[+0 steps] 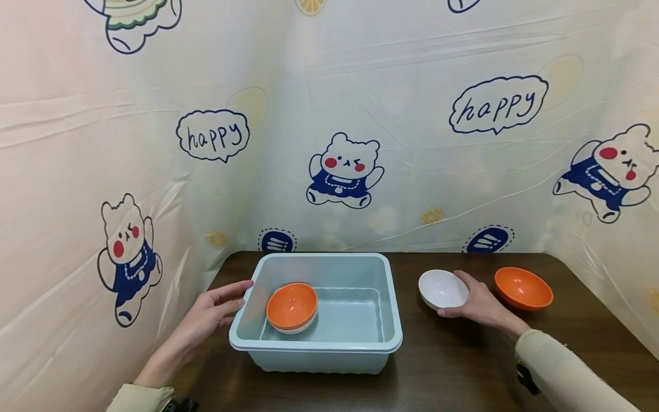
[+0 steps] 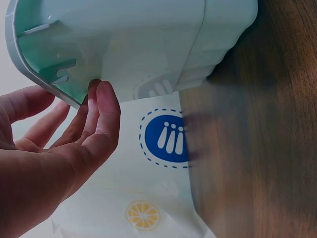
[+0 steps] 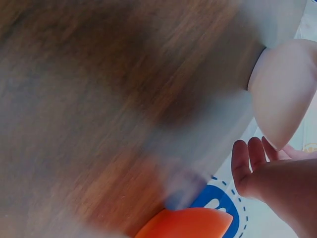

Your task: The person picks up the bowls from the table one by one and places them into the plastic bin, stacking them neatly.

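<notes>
A pale blue plastic basin (image 1: 319,360) stands on the table, left of its middle. Inside it, at the left, an orange bowl (image 1: 292,306) is stacked in a white bowl (image 1: 292,330). My left hand (image 1: 213,312) is at the basin's left side, fingers loosely extended with tips at the rim (image 2: 29,79). Over to the right, my right hand (image 1: 479,306) holds another white bowl (image 1: 443,289) by its right side, thumb near and fingers far. In the right wrist view that bowl (image 3: 285,89) appears upright, its base at the tabletop.
Another orange bowl (image 1: 523,288) sits on the dark wooden table (image 1: 453,366), just right of my right hand. A printed cloth (image 1: 345,86) with bears and lettering hangs behind the table and along both sides.
</notes>
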A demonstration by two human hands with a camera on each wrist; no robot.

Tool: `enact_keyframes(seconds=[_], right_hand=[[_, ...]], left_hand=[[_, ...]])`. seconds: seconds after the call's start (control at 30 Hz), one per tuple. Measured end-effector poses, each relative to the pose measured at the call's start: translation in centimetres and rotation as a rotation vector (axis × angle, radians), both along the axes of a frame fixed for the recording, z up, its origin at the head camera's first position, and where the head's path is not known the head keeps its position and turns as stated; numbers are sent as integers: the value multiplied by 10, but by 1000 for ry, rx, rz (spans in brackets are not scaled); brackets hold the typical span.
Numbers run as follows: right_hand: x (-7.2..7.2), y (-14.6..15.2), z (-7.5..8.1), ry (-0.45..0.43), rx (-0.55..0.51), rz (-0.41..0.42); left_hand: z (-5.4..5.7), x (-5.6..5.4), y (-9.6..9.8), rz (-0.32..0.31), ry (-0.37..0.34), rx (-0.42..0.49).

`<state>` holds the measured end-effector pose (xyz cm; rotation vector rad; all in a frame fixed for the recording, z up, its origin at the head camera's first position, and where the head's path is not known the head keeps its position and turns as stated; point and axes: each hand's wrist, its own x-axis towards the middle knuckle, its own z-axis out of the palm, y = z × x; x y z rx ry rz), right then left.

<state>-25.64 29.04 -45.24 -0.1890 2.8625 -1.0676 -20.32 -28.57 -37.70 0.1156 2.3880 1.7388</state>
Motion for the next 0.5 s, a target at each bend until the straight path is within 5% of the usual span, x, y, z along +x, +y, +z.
enact_keyframes(seconds=[0.5], right_hand=[[-2,-1,-6,-12,11,-9]], left_hand=[[-2,-2,0,9,-6,-10]])
